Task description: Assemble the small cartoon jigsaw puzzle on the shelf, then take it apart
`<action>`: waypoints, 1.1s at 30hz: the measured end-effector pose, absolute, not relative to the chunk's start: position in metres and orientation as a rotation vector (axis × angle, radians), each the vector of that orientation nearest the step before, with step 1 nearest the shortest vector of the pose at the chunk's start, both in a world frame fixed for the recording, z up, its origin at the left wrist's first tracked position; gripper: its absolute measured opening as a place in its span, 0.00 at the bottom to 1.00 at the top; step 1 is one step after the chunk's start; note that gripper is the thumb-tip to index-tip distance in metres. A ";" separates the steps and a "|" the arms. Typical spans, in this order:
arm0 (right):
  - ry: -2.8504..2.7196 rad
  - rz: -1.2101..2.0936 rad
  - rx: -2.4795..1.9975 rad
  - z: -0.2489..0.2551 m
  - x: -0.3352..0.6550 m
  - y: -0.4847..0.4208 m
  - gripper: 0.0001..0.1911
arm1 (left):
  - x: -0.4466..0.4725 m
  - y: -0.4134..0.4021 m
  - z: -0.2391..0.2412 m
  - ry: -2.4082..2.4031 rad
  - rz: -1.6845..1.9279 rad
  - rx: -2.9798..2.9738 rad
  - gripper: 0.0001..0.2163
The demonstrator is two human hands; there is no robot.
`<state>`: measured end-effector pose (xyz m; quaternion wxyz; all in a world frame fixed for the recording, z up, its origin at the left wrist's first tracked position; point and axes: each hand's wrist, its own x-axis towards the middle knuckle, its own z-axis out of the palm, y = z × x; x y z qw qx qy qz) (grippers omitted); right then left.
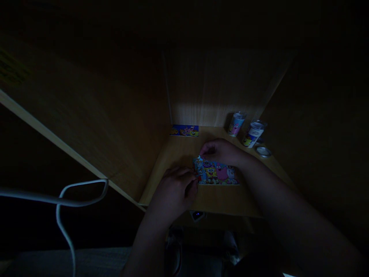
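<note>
Head view: cartoon jigsaw puzzle (215, 173) being handled by both hands on wooden surface (227, 200).
Puzzle is being kept flat between hands, which are held apart; left hand (174, 190) is being pressed at its left edge, grip unclear in dark; small light-blue piece (200, 157) is being touched by right hand (219, 151). Picture card (184, 130), printed cup (236, 124), second cup (253, 134), round lid (263, 151) are being shown beyond.

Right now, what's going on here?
A person is working with both bare hands on a colourful cartoon jigsaw puzzle lying on a wooden desk. The right hand reaches over the puzzle's far left corner, and the left hand is at its left edge. Further back are a small cartoon picture card, two printed cups, and a round lid.
</note>
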<state>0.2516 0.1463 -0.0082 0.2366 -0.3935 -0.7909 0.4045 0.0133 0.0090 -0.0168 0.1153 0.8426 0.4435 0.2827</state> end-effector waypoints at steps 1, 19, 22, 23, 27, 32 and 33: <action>-2.159 1.110 -1.068 -0.008 0.252 0.146 0.09 | 0.013 0.009 -0.016 1.298 0.828 2.471 0.06; -2.108 1.077 -1.027 -0.011 0.251 0.147 0.09 | 0.014 0.008 -0.015 1.305 0.829 2.475 0.06; -2.081 0.983 -1.064 -0.012 0.259 0.153 0.08 | 0.014 0.008 -0.015 1.307 0.824 2.472 0.06; -2.060 0.939 -1.096 -0.012 0.263 0.156 0.08 | 0.014 0.008 -0.015 1.306 0.824 2.470 0.06; -2.002 0.734 -1.300 -0.012 0.282 0.169 0.05 | 0.014 0.008 -0.014 1.297 0.831 2.471 0.06; -2.108 0.465 -1.439 -0.008 0.301 0.174 0.04 | 0.013 0.008 -0.016 1.306 0.827 2.483 0.06; -2.134 0.420 -1.460 -0.005 0.304 0.173 0.03 | 0.013 0.009 -0.017 1.300 0.832 2.484 0.06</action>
